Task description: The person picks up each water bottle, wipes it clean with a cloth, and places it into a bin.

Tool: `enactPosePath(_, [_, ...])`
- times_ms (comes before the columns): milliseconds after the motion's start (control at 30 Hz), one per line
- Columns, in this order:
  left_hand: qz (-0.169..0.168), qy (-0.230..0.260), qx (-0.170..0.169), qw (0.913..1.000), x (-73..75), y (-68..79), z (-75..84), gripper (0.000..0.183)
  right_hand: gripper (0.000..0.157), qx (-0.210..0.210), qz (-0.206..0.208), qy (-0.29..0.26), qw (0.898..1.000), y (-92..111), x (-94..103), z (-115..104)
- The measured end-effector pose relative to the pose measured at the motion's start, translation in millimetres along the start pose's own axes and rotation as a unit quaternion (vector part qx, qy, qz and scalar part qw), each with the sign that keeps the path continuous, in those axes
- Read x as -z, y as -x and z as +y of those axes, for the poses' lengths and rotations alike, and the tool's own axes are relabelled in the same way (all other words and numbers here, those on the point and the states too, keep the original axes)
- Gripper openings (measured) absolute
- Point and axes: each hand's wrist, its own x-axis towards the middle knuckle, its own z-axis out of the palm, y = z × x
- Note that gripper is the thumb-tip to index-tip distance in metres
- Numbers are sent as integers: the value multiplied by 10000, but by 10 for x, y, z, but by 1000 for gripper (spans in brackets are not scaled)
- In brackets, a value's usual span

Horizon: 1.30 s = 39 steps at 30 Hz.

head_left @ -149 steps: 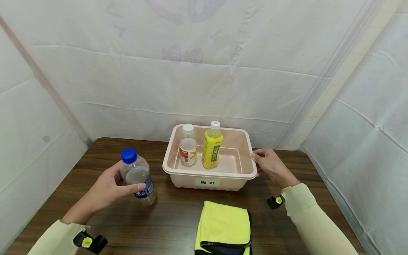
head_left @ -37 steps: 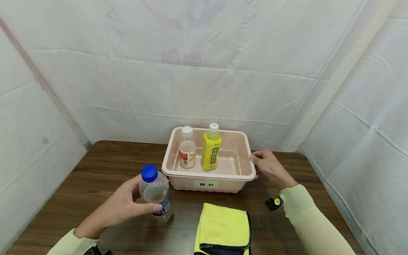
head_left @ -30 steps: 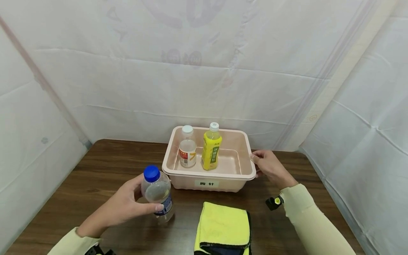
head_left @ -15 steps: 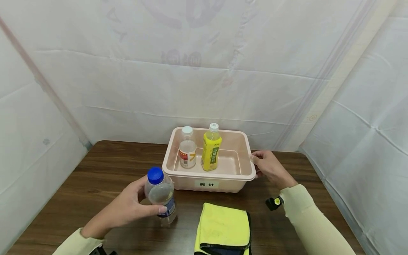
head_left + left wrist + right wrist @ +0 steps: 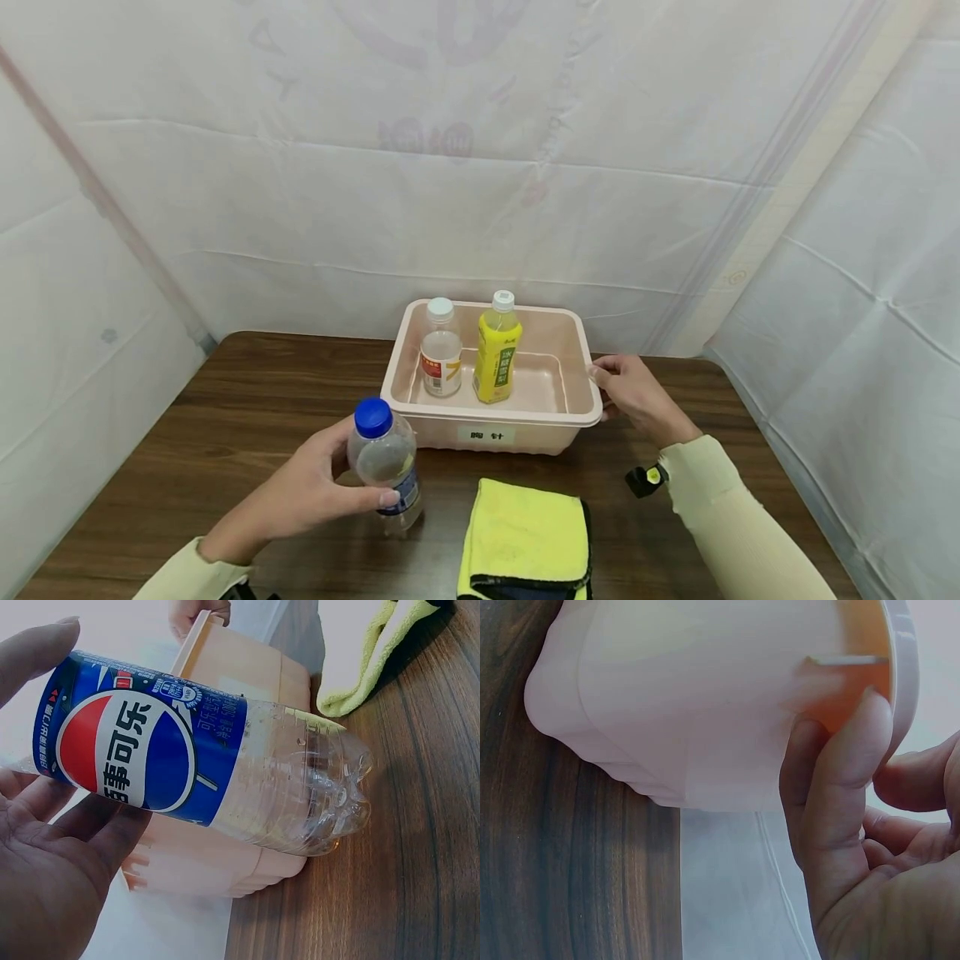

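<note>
My left hand [image 5: 311, 492] grips a clear plastic Pepsi bottle [image 5: 384, 454] with a blue cap, thumb and fingers around its sides. Its blue label [image 5: 142, 742] with the red, white and blue emblem faces the left wrist camera. The bottle stands in front of the left corner of a pink plastic bin [image 5: 487, 412]. My right hand [image 5: 637, 396] holds the bin's right rim, thumb on top and fingers [image 5: 847, 772] under the lip. Inside the bin stand a clear bottle [image 5: 441, 350] with a white cap and a yellow-labelled drink bottle [image 5: 497, 350].
A folded yellow cloth [image 5: 528, 533] with black edging lies at the front of the brown wooden table [image 5: 285, 383]. White sheeting [image 5: 337, 208] hangs behind the table and at both sides. The bin's front carries a small label [image 5: 487, 434].
My left hand has carried the Pepsi bottle to the right and nearer to me, from beside the bin to before its left corner. My right hand keeps its hold on the rim.
</note>
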Motion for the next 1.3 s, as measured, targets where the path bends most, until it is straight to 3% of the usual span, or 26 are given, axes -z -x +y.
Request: enactPosePath(1300, [-253, 184, 24, 9995, -206, -140, -13, 60, 41, -46, 7, 101, 9999, 5, 0, -4])
